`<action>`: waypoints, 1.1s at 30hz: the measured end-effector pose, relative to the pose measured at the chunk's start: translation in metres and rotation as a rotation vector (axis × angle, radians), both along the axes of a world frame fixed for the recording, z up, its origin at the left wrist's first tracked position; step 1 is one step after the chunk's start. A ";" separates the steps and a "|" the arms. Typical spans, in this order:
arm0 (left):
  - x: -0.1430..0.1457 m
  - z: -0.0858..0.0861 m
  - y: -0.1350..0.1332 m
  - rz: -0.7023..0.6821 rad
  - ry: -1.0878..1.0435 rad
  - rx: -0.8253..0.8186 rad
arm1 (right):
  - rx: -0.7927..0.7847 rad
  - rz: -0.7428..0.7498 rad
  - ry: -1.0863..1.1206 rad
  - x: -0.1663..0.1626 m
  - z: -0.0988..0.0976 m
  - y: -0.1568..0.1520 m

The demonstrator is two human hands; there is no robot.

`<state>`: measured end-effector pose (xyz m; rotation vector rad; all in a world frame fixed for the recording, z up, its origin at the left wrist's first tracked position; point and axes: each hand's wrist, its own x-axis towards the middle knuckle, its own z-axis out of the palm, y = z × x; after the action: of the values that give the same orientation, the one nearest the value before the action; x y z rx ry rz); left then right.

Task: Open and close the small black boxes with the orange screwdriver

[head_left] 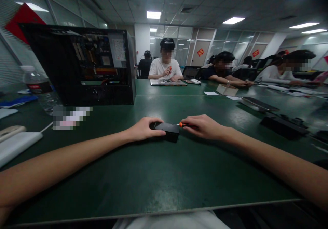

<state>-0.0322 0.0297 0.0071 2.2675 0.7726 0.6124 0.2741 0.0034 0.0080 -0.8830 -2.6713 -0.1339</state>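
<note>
A small flat black box (pixel 167 130) lies on the green table (pixel 159 181) straight ahead of me. My left hand (pixel 144 128) is closed over its left end and holds it down. My right hand (pixel 202 126) is closed round an orange-handled screwdriver (pixel 182 124), whose tip touches the right side of the box. Most of the tool is hidden inside my fist.
An open black computer case (pixel 82 65) stands at the back left, with a water bottle (pixel 38 89) beside it. White devices (pixel 15 143) lie at the far left. Black parts (pixel 282 126) and a flat panel (pixel 258 104) lie to the right. Other people sit working along the far side.
</note>
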 end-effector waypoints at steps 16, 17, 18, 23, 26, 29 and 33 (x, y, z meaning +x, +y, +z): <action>-0.001 -0.001 0.001 -0.036 -0.035 -0.032 | 0.089 -0.066 0.059 -0.016 -0.013 -0.004; -0.001 -0.001 0.000 -0.028 -0.036 -0.029 | 0.097 -0.076 0.051 -0.017 -0.012 -0.004; -0.001 -0.001 0.000 -0.020 -0.036 -0.023 | 0.101 -0.076 0.048 -0.018 -0.012 -0.005; 0.000 -0.002 0.001 0.007 -0.026 -0.007 | 0.053 0.014 0.094 -0.019 -0.010 -0.002; 0.000 -0.003 0.001 0.019 -0.031 0.002 | 0.055 -0.001 0.098 -0.021 -0.009 -0.001; 0.000 -0.004 0.001 0.027 -0.031 0.008 | 0.051 -0.027 0.084 -0.024 -0.008 -0.001; -0.001 -0.004 0.003 0.012 -0.035 -0.015 | -0.078 0.019 0.151 -0.027 -0.010 0.001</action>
<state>-0.0331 0.0324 0.0028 2.2338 0.7712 0.6483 0.2475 0.0040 -0.0021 -0.8546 -2.5581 0.0406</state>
